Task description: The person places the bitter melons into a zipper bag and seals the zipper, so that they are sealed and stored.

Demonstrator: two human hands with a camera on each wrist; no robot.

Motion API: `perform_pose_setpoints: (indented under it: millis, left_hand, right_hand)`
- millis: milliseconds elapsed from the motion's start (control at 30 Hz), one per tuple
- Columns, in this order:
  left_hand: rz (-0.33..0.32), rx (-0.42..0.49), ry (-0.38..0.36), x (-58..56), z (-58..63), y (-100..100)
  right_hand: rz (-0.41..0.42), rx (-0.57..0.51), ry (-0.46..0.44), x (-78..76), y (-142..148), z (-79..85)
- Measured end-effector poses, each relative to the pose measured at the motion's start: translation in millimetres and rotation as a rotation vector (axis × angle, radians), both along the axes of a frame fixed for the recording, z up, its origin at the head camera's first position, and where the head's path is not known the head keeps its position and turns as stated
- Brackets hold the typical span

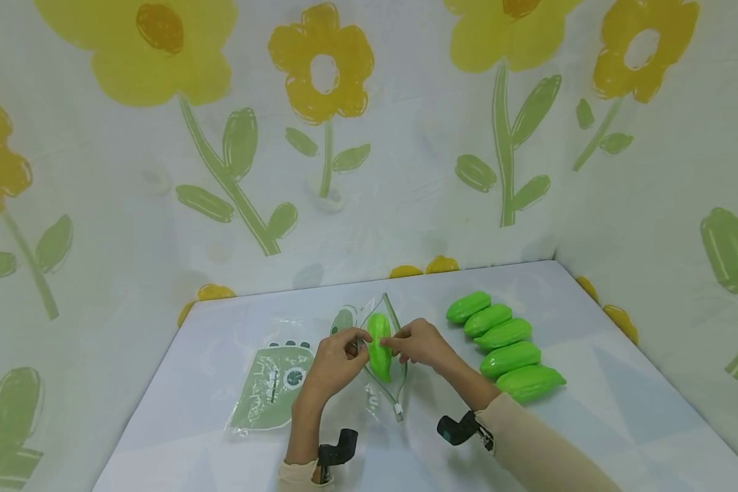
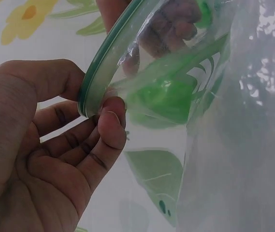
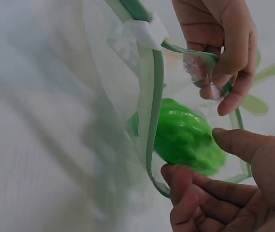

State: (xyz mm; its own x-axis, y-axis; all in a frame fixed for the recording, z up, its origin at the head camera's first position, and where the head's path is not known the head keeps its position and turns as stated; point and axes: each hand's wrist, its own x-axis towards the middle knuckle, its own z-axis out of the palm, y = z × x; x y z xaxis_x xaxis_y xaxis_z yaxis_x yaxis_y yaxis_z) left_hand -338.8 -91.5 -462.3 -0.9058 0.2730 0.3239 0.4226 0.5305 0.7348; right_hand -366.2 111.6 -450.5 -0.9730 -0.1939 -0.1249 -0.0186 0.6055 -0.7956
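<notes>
A clear zip bag point(image 2: 98, 65) with a green zip strip and a white slider point(image 3: 147, 33) is held with its mouth spread wide. My left hand point(image 1: 335, 365) pinches one edge of the zip strip between thumb and fingers. In the bag's mouth is a glossy, bumpy green toy vegetable point(image 3: 188, 135), long with a pointed end. My right hand point(image 1: 423, 342) has it between the thumb and curled fingers, beside the opposite edge of the strip. Through the plastic, the left wrist view shows the right fingers and part of the toy vegetable point(image 2: 161, 99).
Several more green toy vegetables point(image 1: 509, 359) lie in a slanted row to the right. On the left lies a flat clear bag point(image 1: 264, 400) with a green printed design. Flower-patterned cloth walls point(image 1: 393, 191) rise behind the white table point(image 1: 178, 403) and at its sides.
</notes>
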Motion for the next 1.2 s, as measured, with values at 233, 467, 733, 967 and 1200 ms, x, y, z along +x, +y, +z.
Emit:
perform_pose_setpoints:
  millis: [233,467,733,967,1200]
  left_hand:
    - [0.014,-0.002,-0.023,-1.5,-2.4,1]
    - [-0.003,0.019,-0.019,-1.7,-0.5,3]
    - [0.013,0.024,-0.016,-2.2,-1.1,-1]
    - [0.015,0.021,-0.017,-2.9,0.6,-3]
    - [0.024,0.012,-0.033,-1.0,-0.7,0]
  right_hand:
    - [0.068,-0.057,0.07,5.3,25,4.1]
    - [0.138,-0.078,0.192,26.8,72,16.7]
    - [0.174,0.011,0.319,51.4,128,34.0]
    - [0.185,0.134,0.504,64.9,168,30.9]
    - [0.204,0.252,0.553,74.7,199,17.4]
